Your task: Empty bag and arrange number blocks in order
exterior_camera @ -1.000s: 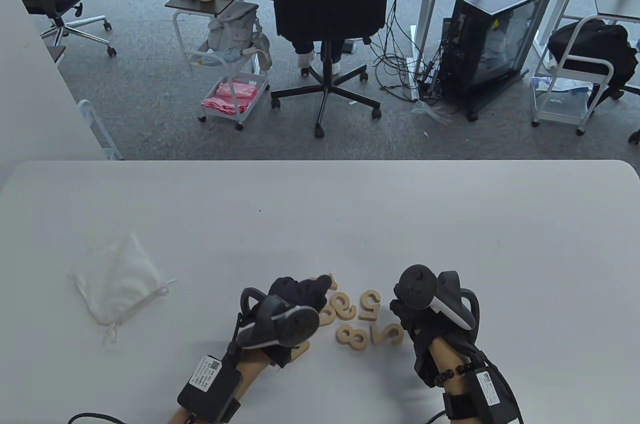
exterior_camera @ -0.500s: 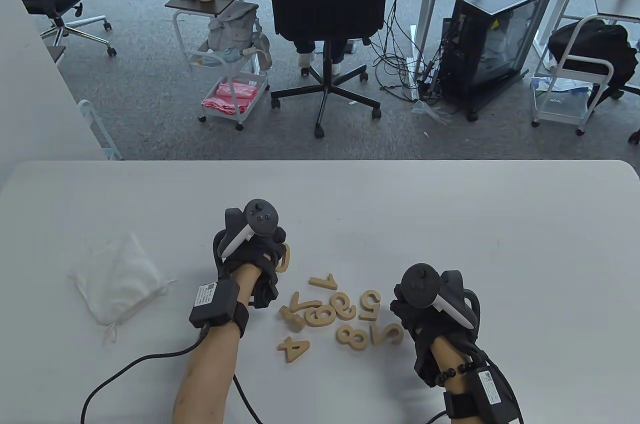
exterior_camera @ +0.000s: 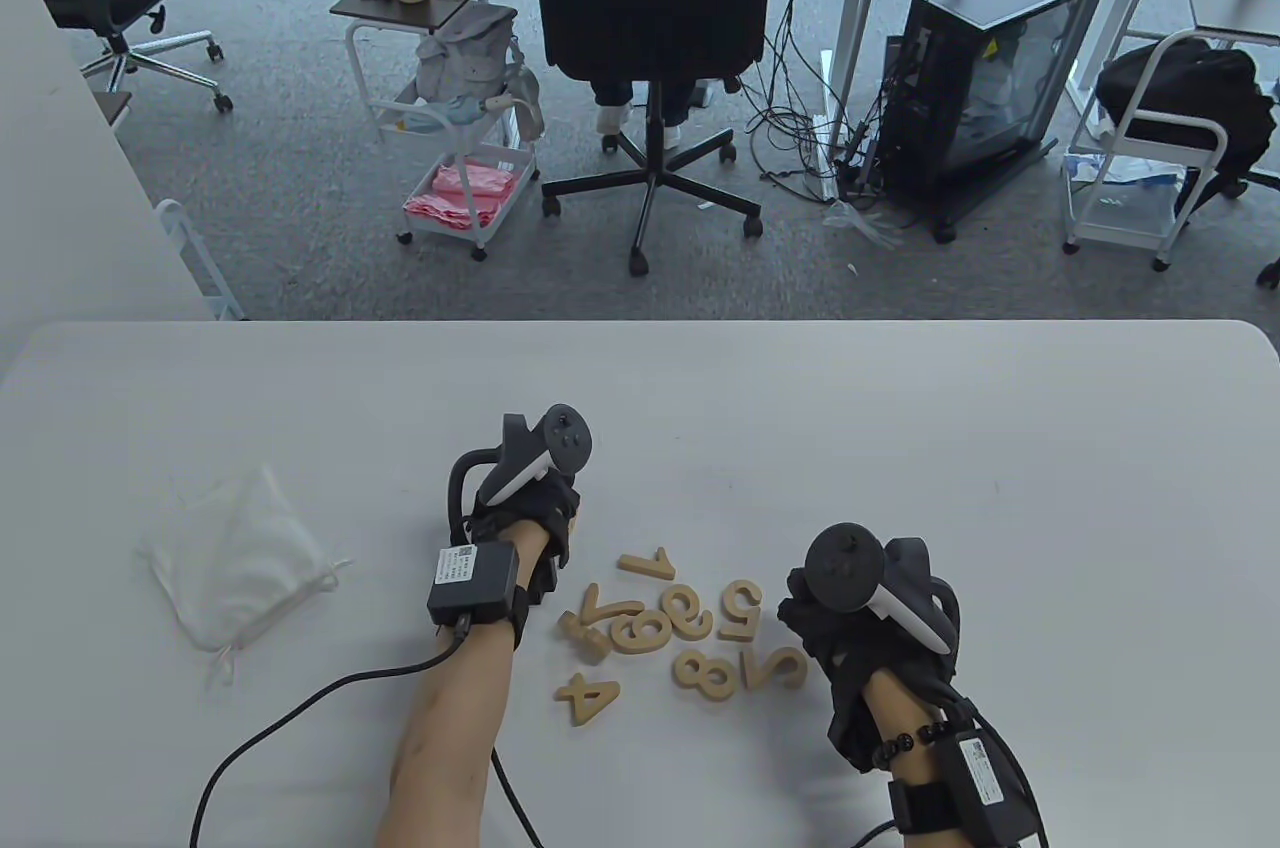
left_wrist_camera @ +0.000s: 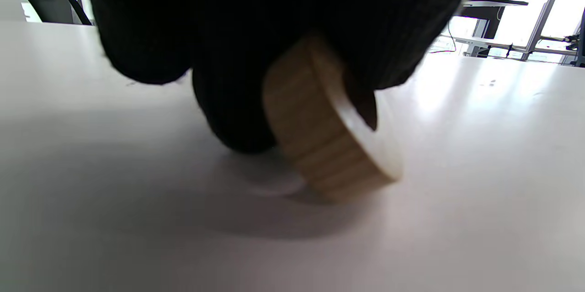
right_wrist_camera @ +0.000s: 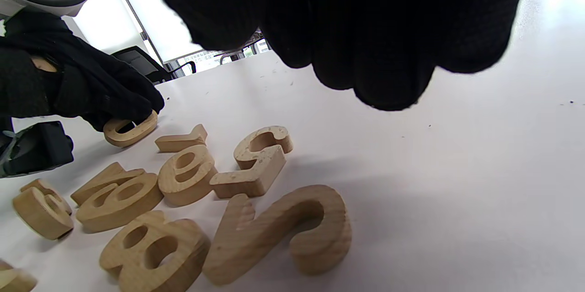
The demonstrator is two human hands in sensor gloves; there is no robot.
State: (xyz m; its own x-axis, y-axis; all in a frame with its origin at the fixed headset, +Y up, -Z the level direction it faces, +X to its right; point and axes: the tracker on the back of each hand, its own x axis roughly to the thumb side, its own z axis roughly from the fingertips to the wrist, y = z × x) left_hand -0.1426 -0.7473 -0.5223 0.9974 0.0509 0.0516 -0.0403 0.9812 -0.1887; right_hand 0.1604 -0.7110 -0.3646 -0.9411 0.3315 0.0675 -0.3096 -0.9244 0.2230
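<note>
Round block (left_wrist_camera: pixel 329 141) under left-hand fingers (left_wrist_camera: pixel 237 114)

We reached our left hand (exterior_camera: pixel 525 513) forward over the table, bare forearm stretched out, its black-gloved fingers (left_wrist_camera: pixel 237 114) curled down and pinching a rounded pale wooden block (left_wrist_camera: pixel 329 136) — one edge tipped against the surface. Our right hand (exterior_camera: pixel 850 628) hovered low on the right, gloved fingers (right_wrist_camera: pixel 388 82) curled under, holding nothing.
</note>
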